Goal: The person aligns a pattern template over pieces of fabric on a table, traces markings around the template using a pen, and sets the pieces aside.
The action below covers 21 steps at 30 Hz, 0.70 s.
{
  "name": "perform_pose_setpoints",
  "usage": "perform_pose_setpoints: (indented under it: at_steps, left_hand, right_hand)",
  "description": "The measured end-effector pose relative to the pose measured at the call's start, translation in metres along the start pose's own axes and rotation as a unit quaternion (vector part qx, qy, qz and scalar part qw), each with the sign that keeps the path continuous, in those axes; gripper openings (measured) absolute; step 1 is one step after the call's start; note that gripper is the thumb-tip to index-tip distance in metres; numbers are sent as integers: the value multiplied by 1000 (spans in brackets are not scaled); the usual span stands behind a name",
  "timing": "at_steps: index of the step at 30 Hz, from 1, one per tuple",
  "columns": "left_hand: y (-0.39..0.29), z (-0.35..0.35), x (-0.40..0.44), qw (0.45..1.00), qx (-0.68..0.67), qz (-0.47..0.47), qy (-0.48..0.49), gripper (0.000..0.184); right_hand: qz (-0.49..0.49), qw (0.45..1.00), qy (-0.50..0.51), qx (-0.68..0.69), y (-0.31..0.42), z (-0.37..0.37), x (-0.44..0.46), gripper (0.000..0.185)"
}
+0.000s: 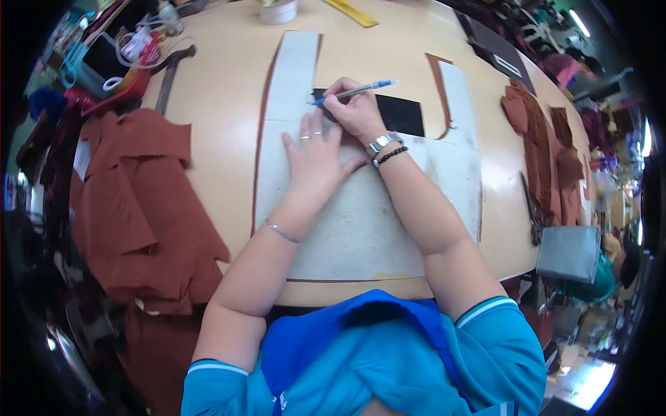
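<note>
A pale grey pattern board lies flat on a brown piece of material, whose edge shows along its left side. My left hand rests on the board with its fingers spread. My right hand grips a pen, its blue tip pointing left, at the inner edge of the board's left upright strip. Under and beside my right hand is a black rectangular piece, partly hidden by the hand. The board's right strip stands beside a curved brown edge.
Brown cut pieces are heaped at the left, and more brown material lies at the right. A hammer, a white roll, a yellow strip, a dark flat case and dark scissors lie around the table.
</note>
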<state>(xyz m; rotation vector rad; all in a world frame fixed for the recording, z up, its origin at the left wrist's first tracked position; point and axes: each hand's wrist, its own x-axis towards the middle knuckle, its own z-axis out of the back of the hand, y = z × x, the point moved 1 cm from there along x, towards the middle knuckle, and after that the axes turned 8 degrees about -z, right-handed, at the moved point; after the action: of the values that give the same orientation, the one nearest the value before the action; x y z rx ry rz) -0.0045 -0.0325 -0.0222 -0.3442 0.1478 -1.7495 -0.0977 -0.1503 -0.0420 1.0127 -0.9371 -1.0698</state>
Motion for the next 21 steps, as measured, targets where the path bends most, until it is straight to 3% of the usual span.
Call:
perform_pose_setpoints:
  at_steps: [2, 4, 10, 12, 14, 15, 21]
  left_hand:
    - [0, 4, 0, 1000, 7, -3, 23, 77]
    - [1, 4, -1, 1000, 3, -14, 26, 73]
    - [2, -1, -2, 1000, 8, -16, 10, 67]
    - [2, -1, -2, 1000, 10, -13, 11, 67]
    - [2, -1, -2, 1000, 10, -15, 12, 67]
    - [2, -1, -2, 1000, 8, -16, 11, 67]
    - [2, 0, -3, 1000, 9, -22, 6, 66]
  right_hand:
    - [-70, 977, -17, 199, 9, 9, -4, 11]
    - [-57, 974, -47, 215, 13, 36, -10, 14]
    - [10, 975, -222, -9, -40, 183, -52, 9]
    - [-7, 969, -246, -28, -51, 212, -67, 6]
    - [-31, 963, -263, -55, -62, 228, -79, 5]
    - [-19, 964, -266, 4, -63, 227, -80, 6]
    - [-21, 965, -247, -83, -64, 225, -79, 11]
